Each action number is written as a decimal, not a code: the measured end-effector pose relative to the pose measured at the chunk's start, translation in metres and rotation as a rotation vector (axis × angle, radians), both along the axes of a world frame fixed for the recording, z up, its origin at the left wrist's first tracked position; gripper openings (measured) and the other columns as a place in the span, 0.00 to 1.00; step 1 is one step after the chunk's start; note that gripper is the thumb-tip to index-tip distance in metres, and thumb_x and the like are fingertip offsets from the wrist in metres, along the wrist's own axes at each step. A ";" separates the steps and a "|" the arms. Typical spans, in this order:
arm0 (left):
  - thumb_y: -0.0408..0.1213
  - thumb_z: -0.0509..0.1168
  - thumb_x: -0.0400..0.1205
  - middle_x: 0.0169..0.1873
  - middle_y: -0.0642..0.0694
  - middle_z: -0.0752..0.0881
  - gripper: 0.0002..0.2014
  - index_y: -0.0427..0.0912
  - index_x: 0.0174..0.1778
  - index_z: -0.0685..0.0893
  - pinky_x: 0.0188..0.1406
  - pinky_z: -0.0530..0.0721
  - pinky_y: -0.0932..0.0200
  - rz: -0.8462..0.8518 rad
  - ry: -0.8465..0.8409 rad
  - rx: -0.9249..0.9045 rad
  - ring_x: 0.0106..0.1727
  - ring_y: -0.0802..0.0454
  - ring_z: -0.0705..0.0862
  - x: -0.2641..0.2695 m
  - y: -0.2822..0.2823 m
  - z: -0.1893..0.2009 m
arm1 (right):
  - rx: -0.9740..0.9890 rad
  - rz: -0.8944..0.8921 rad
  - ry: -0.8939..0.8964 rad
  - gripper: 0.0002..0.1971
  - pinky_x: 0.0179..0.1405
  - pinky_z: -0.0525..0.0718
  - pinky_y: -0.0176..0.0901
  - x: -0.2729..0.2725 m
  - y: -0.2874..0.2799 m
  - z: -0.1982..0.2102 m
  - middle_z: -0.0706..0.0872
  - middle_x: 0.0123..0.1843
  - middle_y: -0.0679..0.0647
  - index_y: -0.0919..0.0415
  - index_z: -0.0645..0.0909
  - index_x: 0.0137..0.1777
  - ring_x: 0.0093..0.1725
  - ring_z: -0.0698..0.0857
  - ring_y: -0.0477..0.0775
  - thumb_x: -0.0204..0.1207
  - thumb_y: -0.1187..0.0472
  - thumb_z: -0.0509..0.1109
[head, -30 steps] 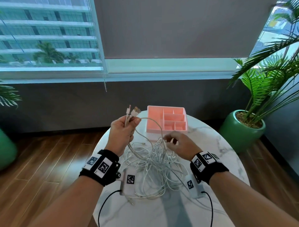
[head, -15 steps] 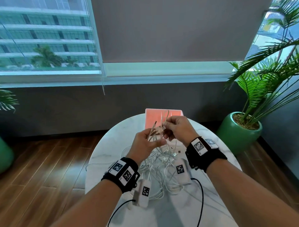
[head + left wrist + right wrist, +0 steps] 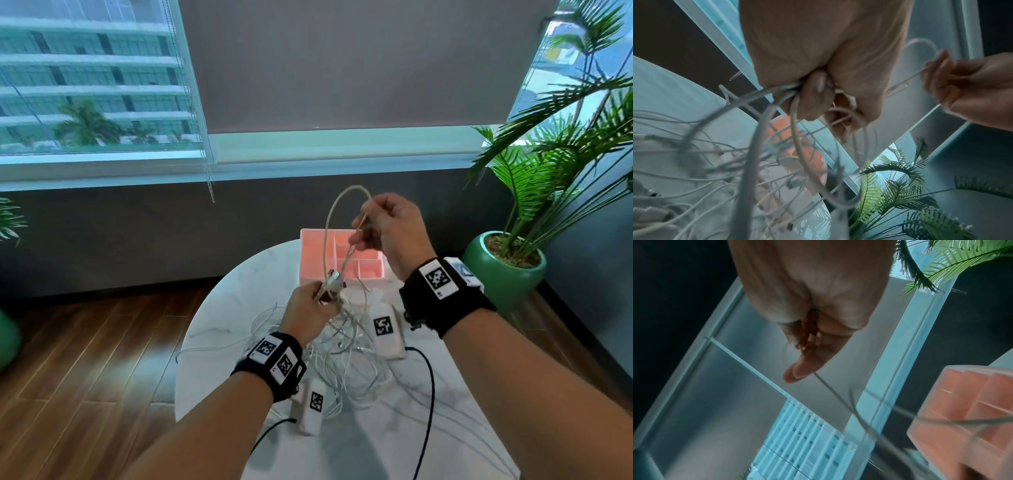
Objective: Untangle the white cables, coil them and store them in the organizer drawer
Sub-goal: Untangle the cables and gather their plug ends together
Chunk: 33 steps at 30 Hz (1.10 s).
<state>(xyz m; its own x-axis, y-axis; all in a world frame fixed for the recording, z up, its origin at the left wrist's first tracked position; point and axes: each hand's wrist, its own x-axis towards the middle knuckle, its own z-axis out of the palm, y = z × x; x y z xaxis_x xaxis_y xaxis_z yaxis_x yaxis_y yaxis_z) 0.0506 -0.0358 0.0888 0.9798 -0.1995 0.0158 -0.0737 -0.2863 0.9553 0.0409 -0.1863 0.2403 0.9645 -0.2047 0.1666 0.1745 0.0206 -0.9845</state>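
A tangle of white cables point(image 3: 346, 356) lies on the round marble table point(image 3: 219, 342). My left hand point(image 3: 310, 305) grips a bundle of cable ends with plugs point(image 3: 334, 281) just above the tangle; in the left wrist view its fingers point(image 3: 818, 91) curl round several strands point(image 3: 777, 100). My right hand point(image 3: 387, 226) is raised higher and pinches one cable, which arches up in a loop point(image 3: 339, 202) between both hands. The right wrist view shows the thumb point(image 3: 807, 368) pressing that thin cable point(image 3: 830, 391). The pink organizer drawer point(image 3: 308, 240) sits behind the hands.
A green pot with a palm plant point(image 3: 503, 267) stands on the floor to the right of the table. A dark wall and a window point(image 3: 96, 85) lie beyond. Wood floor point(image 3: 85, 359) surrounds the table. Black leads point(image 3: 430, 394) run from my wrist devices.
My right hand has risen from the left hand, drawing one cable up into a tall loop. My left hand has dropped a little, still gripping the cable ends.
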 end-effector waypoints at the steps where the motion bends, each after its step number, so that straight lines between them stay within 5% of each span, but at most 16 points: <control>1: 0.30 0.75 0.77 0.29 0.53 0.85 0.06 0.42 0.37 0.86 0.30 0.76 0.68 -0.025 0.002 0.057 0.29 0.59 0.80 0.002 0.004 -0.003 | 0.075 -0.007 -0.031 0.07 0.27 0.85 0.48 -0.001 0.001 0.011 0.85 0.35 0.62 0.65 0.77 0.48 0.27 0.86 0.61 0.87 0.68 0.60; 5: 0.30 0.75 0.78 0.29 0.48 0.81 0.05 0.36 0.40 0.85 0.22 0.72 0.68 -0.083 0.126 0.139 0.26 0.55 0.75 -0.008 0.016 -0.022 | 0.272 0.008 -0.199 0.10 0.25 0.82 0.43 0.005 -0.001 0.065 0.84 0.34 0.59 0.62 0.75 0.43 0.25 0.84 0.58 0.87 0.65 0.61; 8: 0.37 0.78 0.78 0.27 0.52 0.81 0.08 0.36 0.42 0.88 0.24 0.71 0.65 0.007 0.164 0.064 0.22 0.60 0.72 -0.010 0.026 -0.029 | 0.073 0.026 -0.196 0.09 0.26 0.81 0.41 0.014 -0.011 0.080 0.87 0.35 0.60 0.58 0.76 0.43 0.26 0.82 0.57 0.87 0.63 0.62; 13: 0.33 0.79 0.78 0.24 0.54 0.82 0.06 0.35 0.44 0.90 0.18 0.69 0.67 0.072 0.161 -0.116 0.19 0.60 0.71 -0.006 0.046 -0.013 | -0.144 -0.110 -0.016 0.06 0.24 0.83 0.43 0.027 -0.033 0.042 0.89 0.31 0.61 0.60 0.76 0.51 0.23 0.85 0.57 0.88 0.62 0.59; 16: 0.35 0.80 0.77 0.21 0.52 0.73 0.11 0.34 0.39 0.84 0.17 0.62 0.64 0.090 0.195 -0.153 0.19 0.56 0.63 0.000 0.056 -0.012 | 0.004 -0.151 0.085 0.06 0.31 0.89 0.51 0.029 -0.049 0.012 0.89 0.37 0.65 0.63 0.73 0.54 0.29 0.89 0.60 0.89 0.65 0.55; 19: 0.36 0.78 0.79 0.24 0.48 0.85 0.12 0.31 0.40 0.84 0.18 0.63 0.63 0.104 0.208 -0.166 0.20 0.52 0.65 0.003 0.060 -0.013 | 0.126 -0.128 0.148 0.06 0.41 0.92 0.54 0.026 -0.056 -0.011 0.87 0.43 0.69 0.63 0.72 0.52 0.38 0.92 0.67 0.88 0.72 0.56; 21: 0.36 0.77 0.80 0.30 0.41 0.87 0.12 0.29 0.41 0.86 0.19 0.64 0.63 0.129 0.201 -0.171 0.21 0.52 0.66 0.003 0.060 -0.013 | 0.288 -0.135 0.157 0.07 0.36 0.92 0.49 0.024 -0.057 -0.012 0.87 0.41 0.67 0.63 0.72 0.51 0.38 0.93 0.66 0.87 0.72 0.56; 24: 0.36 0.78 0.78 0.26 0.40 0.75 0.13 0.29 0.41 0.85 0.20 0.62 0.62 0.112 0.215 -0.216 0.21 0.51 0.64 0.003 0.054 -0.008 | 0.500 -0.164 0.153 0.08 0.30 0.91 0.45 0.023 -0.058 -0.010 0.87 0.40 0.66 0.62 0.72 0.49 0.34 0.92 0.64 0.88 0.71 0.55; 28: 0.38 0.77 0.80 0.26 0.48 0.71 0.12 0.32 0.48 0.86 0.18 0.64 0.62 0.036 0.176 -0.358 0.21 0.54 0.63 0.003 0.032 0.012 | 0.420 -0.082 0.242 0.05 0.26 0.90 0.44 0.017 -0.036 -0.024 0.87 0.36 0.66 0.64 0.70 0.57 0.29 0.90 0.63 0.89 0.70 0.53; 33: 0.36 0.75 0.81 0.32 0.43 0.76 0.11 0.32 0.50 0.84 0.17 0.62 0.64 0.043 0.160 -0.492 0.20 0.56 0.63 0.011 0.010 0.026 | 0.451 -0.027 0.282 0.06 0.28 0.91 0.46 0.011 -0.011 -0.048 0.88 0.35 0.66 0.66 0.71 0.56 0.30 0.91 0.64 0.89 0.70 0.52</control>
